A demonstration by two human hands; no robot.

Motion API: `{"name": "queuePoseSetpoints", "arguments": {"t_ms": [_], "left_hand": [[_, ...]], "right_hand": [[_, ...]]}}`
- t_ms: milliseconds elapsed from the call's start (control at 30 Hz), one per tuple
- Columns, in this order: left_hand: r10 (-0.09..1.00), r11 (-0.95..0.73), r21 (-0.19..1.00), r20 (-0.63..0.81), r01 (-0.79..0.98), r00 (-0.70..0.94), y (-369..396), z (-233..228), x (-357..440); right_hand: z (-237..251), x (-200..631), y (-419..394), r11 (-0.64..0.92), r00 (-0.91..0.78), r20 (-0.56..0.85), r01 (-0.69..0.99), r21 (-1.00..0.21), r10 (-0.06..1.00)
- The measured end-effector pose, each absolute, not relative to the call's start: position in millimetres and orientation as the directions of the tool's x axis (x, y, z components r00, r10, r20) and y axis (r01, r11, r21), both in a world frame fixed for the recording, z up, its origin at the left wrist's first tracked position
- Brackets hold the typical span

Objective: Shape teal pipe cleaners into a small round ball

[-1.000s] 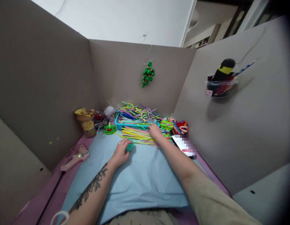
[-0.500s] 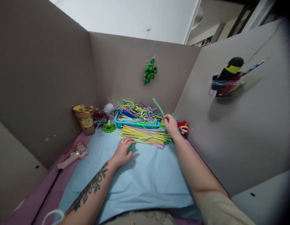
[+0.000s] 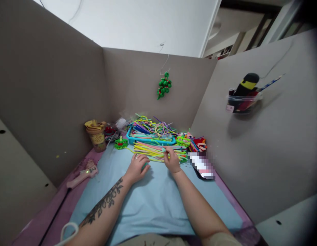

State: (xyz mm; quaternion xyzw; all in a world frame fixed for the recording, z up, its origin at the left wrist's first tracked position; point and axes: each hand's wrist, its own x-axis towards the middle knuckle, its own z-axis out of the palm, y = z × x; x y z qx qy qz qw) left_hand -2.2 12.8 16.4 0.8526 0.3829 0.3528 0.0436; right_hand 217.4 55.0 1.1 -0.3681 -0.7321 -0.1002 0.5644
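Note:
My left hand point(image 3: 137, 167) lies on the light blue mat point(image 3: 153, 201) with its fingers curled over a small teal fuzzy piece point(image 3: 145, 166), which is mostly hidden. My right hand point(image 3: 171, 160) is just to its right. Its fingers pinch a teal pipe cleaner point(image 3: 163, 149) at the front edge of the loose pile of coloured pipe cleaners point(image 3: 150, 149). Behind the pile stands a blue tray point(image 3: 150, 140) heaped with more pipe cleaners.
Grey cardboard walls close in three sides. At the back left are a green fuzzy figure point(image 3: 120, 143) and a brown cup point(image 3: 97, 136), and a pink glue gun point(image 3: 83, 173) lies at the left. A phone point(image 3: 202, 166) lies right of the pile. A green ornament point(image 3: 163, 85) hangs on the back wall.
My right hand lifted a teal pipe cleaner from the pile, swung it up to the right, then brought it down next to my left hand. The left hand stayed put.

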Motion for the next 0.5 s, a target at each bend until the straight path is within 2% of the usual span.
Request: {"name": "queuePoseSetpoints", "arguments": {"t_ms": [133,233,367,500], "left_hand": [[0.656,-0.704,0.354,0.657,0.616,0.372,19.8,8.8,-4.5],[0.662,-0.668,0.434,0.717,0.605,0.216,24.5,3.6,-7.5],[0.708,-0.601,0.593,0.706,0.536,0.013,26.4,2.5,-11.6],[0.741,-0.528,0.695,0.658,0.487,-0.137,28.0,5.7,-14.6]], "right_hand": [[-1.4,214.6,60.5,0.732,-0.245,0.877,0.663,-0.16,0.413],[-1.5,213.7,62.1,0.718,-0.3,0.852,0.685,-0.121,0.429],[0.2,212.9,62.0,0.652,-0.302,0.825,0.751,-0.102,0.477],[3.0,215.1,62.4,0.596,-0.258,0.824,0.794,-0.115,0.504]]}}
